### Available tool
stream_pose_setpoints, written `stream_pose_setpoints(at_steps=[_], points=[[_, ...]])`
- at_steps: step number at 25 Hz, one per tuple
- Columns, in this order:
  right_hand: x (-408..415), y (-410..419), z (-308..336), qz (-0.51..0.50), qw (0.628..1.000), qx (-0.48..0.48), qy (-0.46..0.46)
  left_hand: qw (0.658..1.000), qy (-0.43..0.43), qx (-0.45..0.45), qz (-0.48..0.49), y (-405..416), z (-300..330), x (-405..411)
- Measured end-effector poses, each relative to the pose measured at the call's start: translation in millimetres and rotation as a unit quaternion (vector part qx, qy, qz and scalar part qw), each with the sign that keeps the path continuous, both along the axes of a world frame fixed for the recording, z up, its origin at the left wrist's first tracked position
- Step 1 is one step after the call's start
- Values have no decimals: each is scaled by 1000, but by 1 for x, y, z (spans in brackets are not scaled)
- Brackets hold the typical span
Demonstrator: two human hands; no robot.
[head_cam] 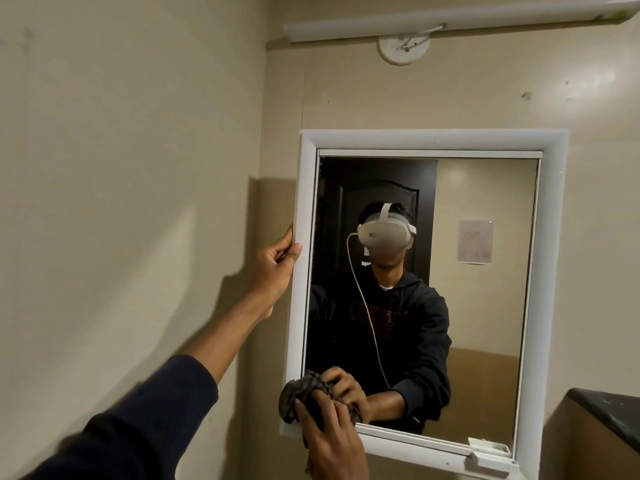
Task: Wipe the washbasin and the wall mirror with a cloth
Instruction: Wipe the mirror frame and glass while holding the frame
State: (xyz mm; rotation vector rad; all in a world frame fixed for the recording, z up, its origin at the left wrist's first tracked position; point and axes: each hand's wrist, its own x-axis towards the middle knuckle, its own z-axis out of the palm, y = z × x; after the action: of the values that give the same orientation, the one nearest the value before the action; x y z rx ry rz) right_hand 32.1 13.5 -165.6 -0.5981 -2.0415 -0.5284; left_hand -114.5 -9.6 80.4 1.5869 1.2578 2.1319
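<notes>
Both hands are busy: left hand (275, 268) clamps the mirror (422, 289) frame, right hand (332, 434) presses the cloth (304, 393) low. I reckon hard scrubbing could shift the frame.

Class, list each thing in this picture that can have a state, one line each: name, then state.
Wall mirror: hung on the wall, tilted in view.
Cloth: bunched, pressed on the mirror's lower left corner.
Left hand: gripping the frame's left edge.
Right hand: closed on the cloth.
Tube light: unlit.
</notes>
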Motion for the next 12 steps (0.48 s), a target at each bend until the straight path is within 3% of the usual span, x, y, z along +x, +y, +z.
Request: stream_pose_setpoints(at_steps=[1,3,4,5,7,8,9,10,11,12], points=[[3,-1,1,6,999,31,-16,1000,2,0,-1,-1,0,1],[31,26,16,50,998,20,35,1000,9,0,0,-3,-1,3],[50,39,15,138,988,33,53,1000,12,1,6,-3,-1,4],[69,65,11,279,949,101,103,1000,14,1,13,-2,-2,5],[108,128,17,525,843,106,55,1000,11,1,20,-1,-3,5],[132,142,12,543,831,111,50,1000,9,-1,22,-1,-4,5],[150,138,0,471,870,102,105,1000,8,-4,25,-2,-4,5],[160,117,-5,305,934,100,158,1000,10,-7,26,-3,-3,6],[162,89,-13,156,966,155,133,1000,9,-12,26,-4,-3,7],[167,79,-15,99,987,118,41,1000,10,-16,25,-5,-3,8]])
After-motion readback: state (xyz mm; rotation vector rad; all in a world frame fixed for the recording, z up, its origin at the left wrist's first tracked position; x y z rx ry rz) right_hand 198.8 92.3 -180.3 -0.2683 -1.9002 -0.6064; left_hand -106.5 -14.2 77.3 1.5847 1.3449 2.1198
